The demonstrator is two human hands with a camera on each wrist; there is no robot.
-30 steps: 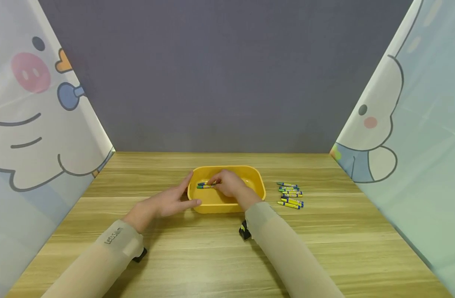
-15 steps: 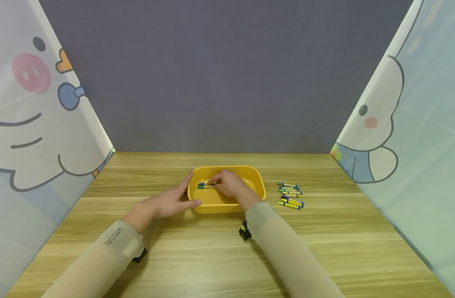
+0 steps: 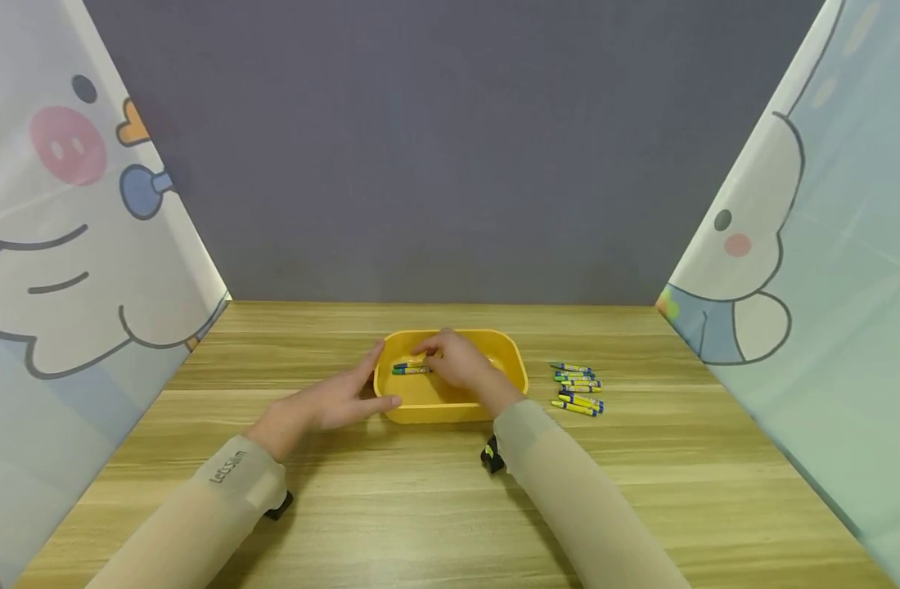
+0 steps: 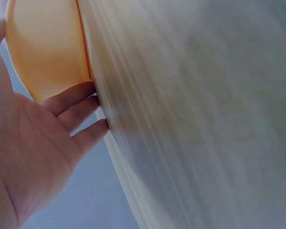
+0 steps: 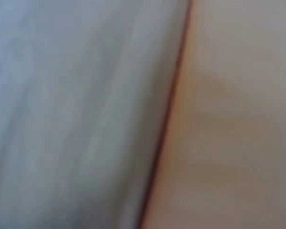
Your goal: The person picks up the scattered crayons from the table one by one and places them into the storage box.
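The left hand (image 3: 325,402) lies with fingers straight against the left end of the yellow tray (image 3: 450,409), thumb along its near wall, forearm stretched from the near left across the wooden table (image 3: 420,491). The right hand (image 3: 457,360) reaches over the tray from the near right, fingers bent down beside the crayons in the tray (image 3: 409,368); it seems to hold nothing, though the fingertips are hard to make out. More loose crayons (image 3: 577,386) lie on the table right of the tray. The left wrist view shows the straight fingers (image 4: 74,98) touching the tray's outer wall (image 4: 45,43); the right wrist view is only blur.
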